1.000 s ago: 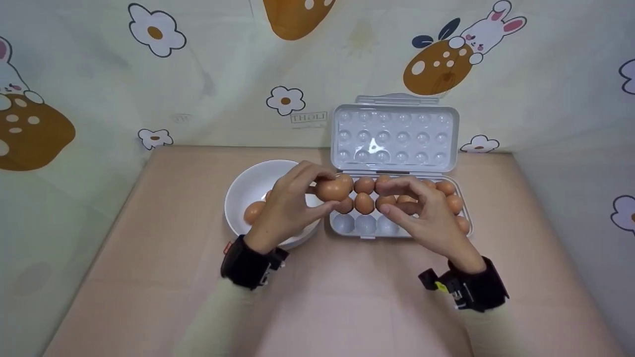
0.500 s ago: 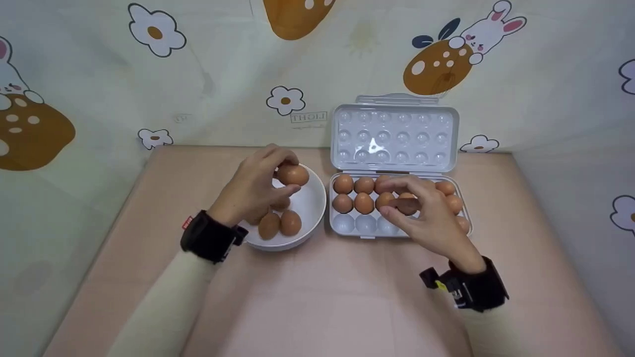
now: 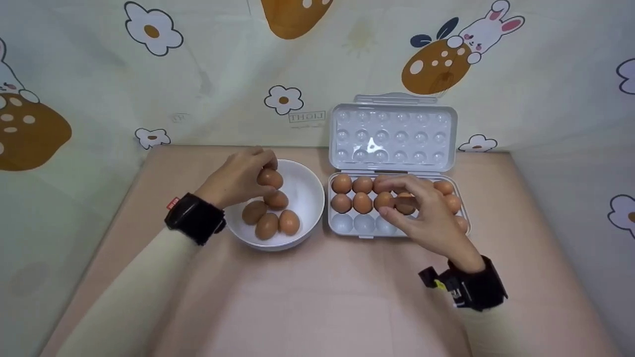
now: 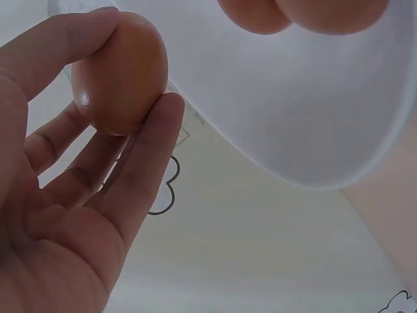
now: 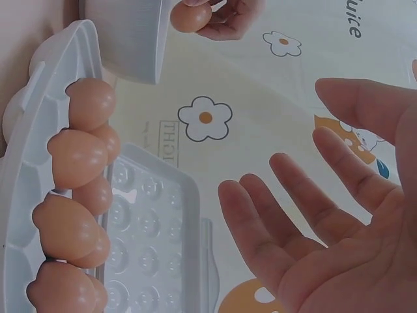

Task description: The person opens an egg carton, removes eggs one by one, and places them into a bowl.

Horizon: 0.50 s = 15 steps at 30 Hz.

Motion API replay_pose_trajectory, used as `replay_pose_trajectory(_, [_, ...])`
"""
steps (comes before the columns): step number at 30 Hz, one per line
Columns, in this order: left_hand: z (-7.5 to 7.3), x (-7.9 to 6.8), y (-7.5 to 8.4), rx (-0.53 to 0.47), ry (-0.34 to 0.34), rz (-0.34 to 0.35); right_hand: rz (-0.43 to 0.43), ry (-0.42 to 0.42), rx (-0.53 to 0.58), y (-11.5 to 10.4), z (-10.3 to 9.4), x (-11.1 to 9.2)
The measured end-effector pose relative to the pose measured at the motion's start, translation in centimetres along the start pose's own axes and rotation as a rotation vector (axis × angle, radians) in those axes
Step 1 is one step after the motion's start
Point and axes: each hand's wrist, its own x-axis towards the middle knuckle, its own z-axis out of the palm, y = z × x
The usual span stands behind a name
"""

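My left hand (image 3: 239,177) pinches a brown egg (image 4: 122,73) between thumb and fingers, over the left side of a white bowl (image 3: 308,208). Several brown eggs (image 3: 267,226) lie in the bowl below it. To the bowl's right, an egg box (image 3: 367,236) stands with its lid up. Eggs (image 3: 362,203) fill the visible cups of its back and middle rows, while three cups at the front left hold none. Above the box hovers my right hand (image 5: 339,215), holding nothing, its fingers loosely bent. It hides part of the box in the head view.
The clear lid (image 3: 392,136) leans back towards a printed cloth backdrop (image 3: 223,89). Bowl and egg box stand close side by side on a pinkish-beige table surface (image 3: 317,297).
My left hand has moved left from beside the egg box to over the bowl, with an egg in its fingers. The right hand has stayed in nearly the same place.
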Motion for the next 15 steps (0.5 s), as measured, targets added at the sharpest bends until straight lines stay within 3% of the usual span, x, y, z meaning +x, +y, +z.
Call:
replay_pose_trajectory(8, [0.16, 0.25, -0.59, 0.091, -0.091, -0.016, -0.017, -0.004, 0.016, 0.15, 0.04, -0.12])
replay_pose_trajectory(15, [0.23, 0.28, -1.11, 0.104, -0.137, -0.062, 0.000, -0.015, 0.005, 0.11, -0.02, -0.10])
